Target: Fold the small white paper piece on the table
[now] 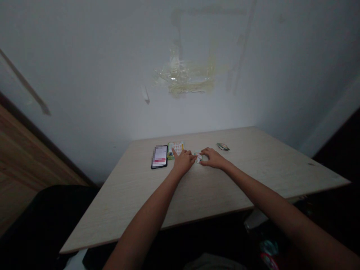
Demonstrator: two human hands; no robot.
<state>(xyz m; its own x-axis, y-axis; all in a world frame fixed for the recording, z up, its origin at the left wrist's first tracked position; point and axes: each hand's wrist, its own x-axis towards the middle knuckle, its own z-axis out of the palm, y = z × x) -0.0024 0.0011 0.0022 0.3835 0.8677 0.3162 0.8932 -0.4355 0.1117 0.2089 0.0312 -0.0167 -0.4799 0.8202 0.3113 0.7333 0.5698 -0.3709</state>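
A small flat white-and-green piece (198, 157), perhaps paper or card, lies on the wooden table between both hands. At its left edge, the fingertips of my left hand (184, 160) close together, while one outer finger sticks out over a printed sheet (177, 147). From the other side, my right hand (214, 158) curves its thumb and fingers around the piece's right edge. The sheet is green-edged with rows of small pale pictures, and my left hand partly covers it. What the piece shows is too small to read.
Left of the sheet lies a phone (159, 157) with its screen lit. A small crumpled packet (223, 146) rests beyond my right hand. The pale table (213, 187) meets a wall (112, 75) with old tape on it. A dark object (47, 217) stands left of the table.
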